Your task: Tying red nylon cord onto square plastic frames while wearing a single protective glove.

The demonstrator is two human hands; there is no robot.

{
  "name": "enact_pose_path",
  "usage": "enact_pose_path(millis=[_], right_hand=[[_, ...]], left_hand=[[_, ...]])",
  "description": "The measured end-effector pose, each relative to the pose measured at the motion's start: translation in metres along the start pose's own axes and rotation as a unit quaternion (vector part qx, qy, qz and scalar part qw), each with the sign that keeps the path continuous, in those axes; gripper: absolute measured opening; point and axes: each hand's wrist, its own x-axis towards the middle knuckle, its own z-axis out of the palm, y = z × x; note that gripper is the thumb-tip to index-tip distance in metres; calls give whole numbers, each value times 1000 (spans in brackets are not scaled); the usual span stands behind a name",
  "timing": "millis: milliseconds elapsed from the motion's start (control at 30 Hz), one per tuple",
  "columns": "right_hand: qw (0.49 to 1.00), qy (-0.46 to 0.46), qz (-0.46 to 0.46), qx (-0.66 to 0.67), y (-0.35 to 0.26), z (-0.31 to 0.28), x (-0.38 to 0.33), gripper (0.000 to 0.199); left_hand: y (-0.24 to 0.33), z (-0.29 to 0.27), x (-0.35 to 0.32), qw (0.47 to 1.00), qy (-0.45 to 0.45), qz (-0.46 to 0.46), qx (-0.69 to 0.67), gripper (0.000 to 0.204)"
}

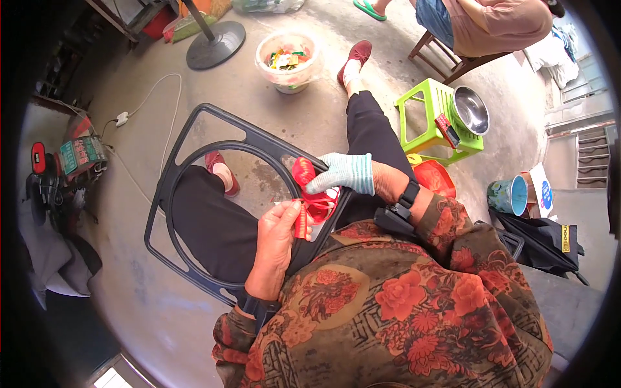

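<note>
A dark plastic frame point(242, 127), four-sided with a large round ring inside, rests across my lap. Part of the ring, between my hands, is wrapped in close turns of red cord point(301, 223). My left hand point(275, 229), bare, is closed with thumb and fingers pinching this wrapped section. My right hand point(343, 174) wears a pale blue-and-white knit glove and is closed on a bundle of shiny red cord point(303, 171) beside the frame's edge. Loose red strands hang below the bundle toward the wrapping. The fingertips under the frame are hidden.
A clear plastic bucket point(289, 81) with colourful wrappers stands ahead. At the right, a green stool point(420, 107) carries a metal bowl point(471, 110). Another person point(498, 26) sits beyond it. A white cable point(174, 116) crosses the floor at the left, near a round stand base point(217, 45).
</note>
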Motion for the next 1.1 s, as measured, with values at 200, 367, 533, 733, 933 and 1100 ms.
enact_pose_path(millis=[200,367,533,733,933,1100], right_hand=[[995,-40,3,89,11,-12,-33,31],[975,134,-14,176,54,-38,-31,23],[778,-42,-265,567,23,-49,-60,19],[925,34,-142,350,36,-44,-100,23],[942,88,-10,323,43,-25,-95,33],[915,96,-14,391,45,-20,-82,41]], left_hand=[[4,6,-3,1000,-24,-13,-14,22],[4,0,2,997,-65,-38,-29,24],[1,-4,5,996,-70,-56,15,26],[0,-9,7,994,-88,-61,24,26],[7,2,2,999,-54,1,1,20],[19,-6,1,996,-31,64,-54,19]])
